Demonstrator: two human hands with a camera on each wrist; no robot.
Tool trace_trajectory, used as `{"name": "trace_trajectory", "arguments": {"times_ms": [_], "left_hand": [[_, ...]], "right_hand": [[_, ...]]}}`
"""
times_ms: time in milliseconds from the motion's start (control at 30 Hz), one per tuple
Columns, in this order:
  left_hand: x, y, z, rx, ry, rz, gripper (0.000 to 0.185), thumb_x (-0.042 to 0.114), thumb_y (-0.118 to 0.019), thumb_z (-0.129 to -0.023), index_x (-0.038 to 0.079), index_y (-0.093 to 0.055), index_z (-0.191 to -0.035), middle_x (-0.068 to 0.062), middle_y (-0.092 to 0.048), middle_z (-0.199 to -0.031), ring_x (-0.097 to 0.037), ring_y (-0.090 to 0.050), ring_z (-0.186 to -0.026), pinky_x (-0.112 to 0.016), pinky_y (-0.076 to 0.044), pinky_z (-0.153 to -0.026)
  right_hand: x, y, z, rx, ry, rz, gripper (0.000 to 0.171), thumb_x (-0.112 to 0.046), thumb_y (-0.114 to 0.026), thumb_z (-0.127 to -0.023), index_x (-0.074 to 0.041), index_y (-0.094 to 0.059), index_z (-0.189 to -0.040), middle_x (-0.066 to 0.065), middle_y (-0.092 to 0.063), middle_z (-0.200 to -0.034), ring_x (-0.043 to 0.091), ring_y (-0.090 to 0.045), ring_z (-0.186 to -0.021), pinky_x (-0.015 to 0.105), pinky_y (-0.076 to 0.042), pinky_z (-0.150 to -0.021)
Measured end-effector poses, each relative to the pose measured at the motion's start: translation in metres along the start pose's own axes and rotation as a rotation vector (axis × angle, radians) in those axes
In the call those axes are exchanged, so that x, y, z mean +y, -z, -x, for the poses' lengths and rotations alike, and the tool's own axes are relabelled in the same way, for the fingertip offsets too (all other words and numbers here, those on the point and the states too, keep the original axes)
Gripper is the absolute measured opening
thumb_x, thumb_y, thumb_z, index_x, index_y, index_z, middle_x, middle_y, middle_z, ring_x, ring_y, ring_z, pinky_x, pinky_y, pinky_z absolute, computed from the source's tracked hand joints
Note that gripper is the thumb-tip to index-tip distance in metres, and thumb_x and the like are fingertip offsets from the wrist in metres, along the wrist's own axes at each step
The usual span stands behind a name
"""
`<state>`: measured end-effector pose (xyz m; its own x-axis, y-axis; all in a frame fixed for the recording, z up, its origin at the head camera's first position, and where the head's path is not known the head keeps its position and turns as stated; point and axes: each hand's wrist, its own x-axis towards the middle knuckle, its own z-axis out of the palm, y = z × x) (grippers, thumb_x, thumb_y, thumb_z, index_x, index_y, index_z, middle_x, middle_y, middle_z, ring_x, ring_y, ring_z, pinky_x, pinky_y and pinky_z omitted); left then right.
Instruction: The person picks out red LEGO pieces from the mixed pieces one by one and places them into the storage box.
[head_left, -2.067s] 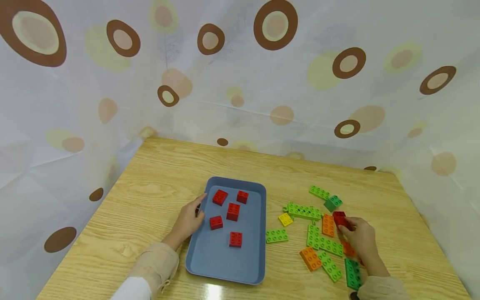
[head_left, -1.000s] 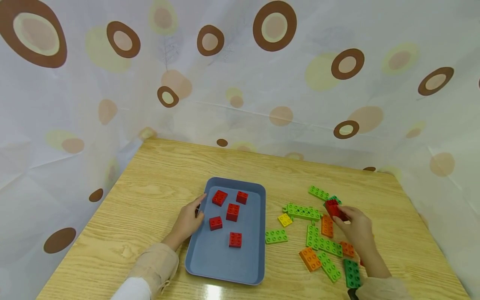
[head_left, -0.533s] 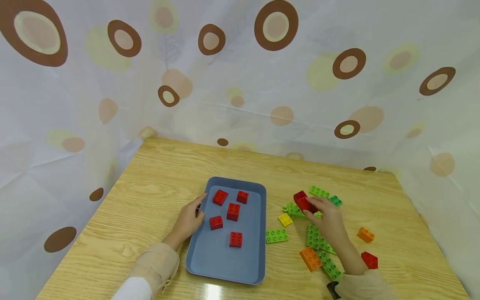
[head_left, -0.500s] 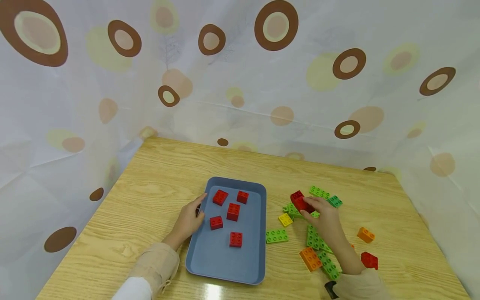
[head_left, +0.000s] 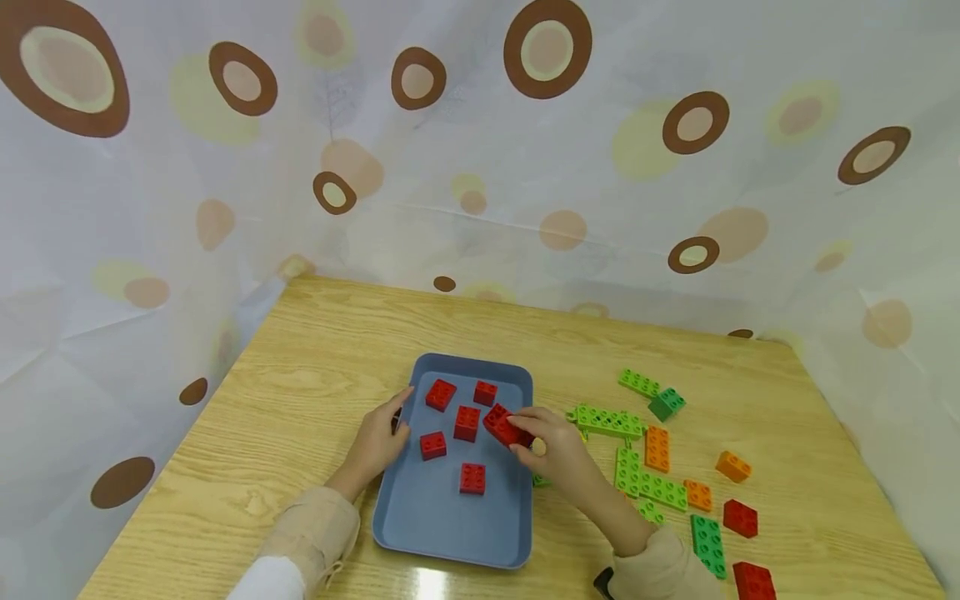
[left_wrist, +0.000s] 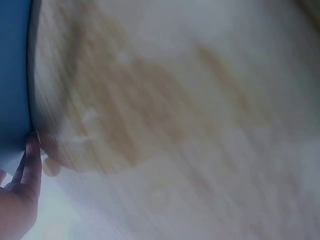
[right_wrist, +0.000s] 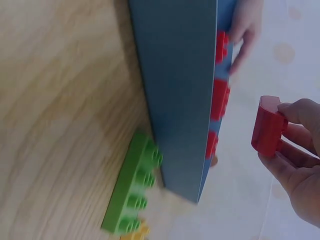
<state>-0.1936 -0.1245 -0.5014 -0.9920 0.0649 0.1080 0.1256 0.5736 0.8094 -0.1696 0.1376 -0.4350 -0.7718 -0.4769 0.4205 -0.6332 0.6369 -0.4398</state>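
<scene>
A blue tray (head_left: 450,521) lies on the wooden table and holds several red bricks, such as one (head_left: 466,422) near its middle. My right hand (head_left: 525,437) pinches another red brick (head_left: 504,427) just above the tray's right side. The right wrist view shows this brick (right_wrist: 268,126) held between thumb and fingers (right_wrist: 300,150), clear of the tray (right_wrist: 175,90). My left hand (head_left: 401,412) rests against the tray's left rim, and a straight finger (left_wrist: 31,165) touches the blue edge (left_wrist: 12,70).
Loose bricks lie to the right of the tray: a long green one (head_left: 607,421), a dark green one (head_left: 666,403), orange ones (head_left: 657,448), and red ones (head_left: 741,517) near the front right corner. A green brick (right_wrist: 134,185) lies against the tray's side. A spotted curtain surrounds the table.
My right hand picked a red brick out of the pile at the right and carried it left to above the tray. The left hand has stayed on the tray's rim.
</scene>
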Motion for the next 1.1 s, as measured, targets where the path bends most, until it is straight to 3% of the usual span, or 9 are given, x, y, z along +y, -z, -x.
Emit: {"name": "trace_trajectory", "arguments": {"times_ms": [167,367,533,767,1100], "left_hand": [[0.001,0.000,0.000,-0.002,0.010,-0.011,0.057,-0.005,-0.052,-0.081,0.003,-0.045,-0.136,-0.020,-0.063,-0.112,-0.021,-0.057,-0.084,-0.029,-0.047,-0.068],[0.000,0.001,0.000,-0.005,0.005,-0.011,0.056,-0.006,-0.052,-0.081,0.001,-0.045,-0.136,-0.022,-0.062,-0.113,-0.022,-0.057,-0.086,-0.031,-0.048,-0.068],[-0.001,0.000,0.000,0.003,-0.002,-0.010,0.056,-0.005,-0.052,-0.081,0.001,-0.045,-0.136,-0.021,-0.063,-0.112,-0.022,-0.058,-0.086,-0.031,-0.048,-0.069],[-0.001,0.001,-0.001,0.014,-0.032,0.006,0.057,-0.006,-0.050,-0.079,0.000,-0.046,-0.135,-0.022,-0.064,-0.108,-0.016,-0.053,-0.071,-0.024,-0.043,-0.059],[0.000,0.002,0.000,0.008,-0.032,0.016,0.056,-0.006,-0.050,-0.079,-0.001,-0.046,-0.135,-0.022,-0.064,-0.107,-0.016,-0.053,-0.072,-0.024,-0.043,-0.059]], "right_hand": [[-0.024,-0.015,-0.001,-0.112,0.091,-0.045,0.032,-0.006,-0.074,-0.073,0.001,-0.068,-0.104,0.013,-0.065,-0.103,0.022,-0.064,-0.090,0.025,-0.054,-0.072],[-0.049,-0.032,0.003,-0.295,0.077,-0.133,0.030,-0.008,-0.070,-0.079,-0.001,-0.068,-0.108,0.009,-0.064,-0.109,0.019,-0.061,-0.098,0.023,-0.052,-0.080],[-0.054,-0.048,0.007,-0.429,0.055,-0.110,0.030,-0.011,-0.068,-0.082,-0.003,-0.067,-0.111,0.006,-0.063,-0.111,0.015,-0.059,-0.102,0.019,-0.050,-0.082],[-0.053,-0.058,0.012,-0.478,0.064,-0.096,0.029,-0.011,-0.068,-0.082,-0.004,-0.068,-0.110,0.006,-0.063,-0.109,0.014,-0.059,-0.101,0.018,-0.050,-0.082],[-0.053,-0.064,0.019,-0.508,0.079,-0.103,0.029,-0.011,-0.068,-0.081,-0.003,-0.068,-0.109,0.006,-0.063,-0.109,0.014,-0.058,-0.101,0.017,-0.049,-0.084]]}}
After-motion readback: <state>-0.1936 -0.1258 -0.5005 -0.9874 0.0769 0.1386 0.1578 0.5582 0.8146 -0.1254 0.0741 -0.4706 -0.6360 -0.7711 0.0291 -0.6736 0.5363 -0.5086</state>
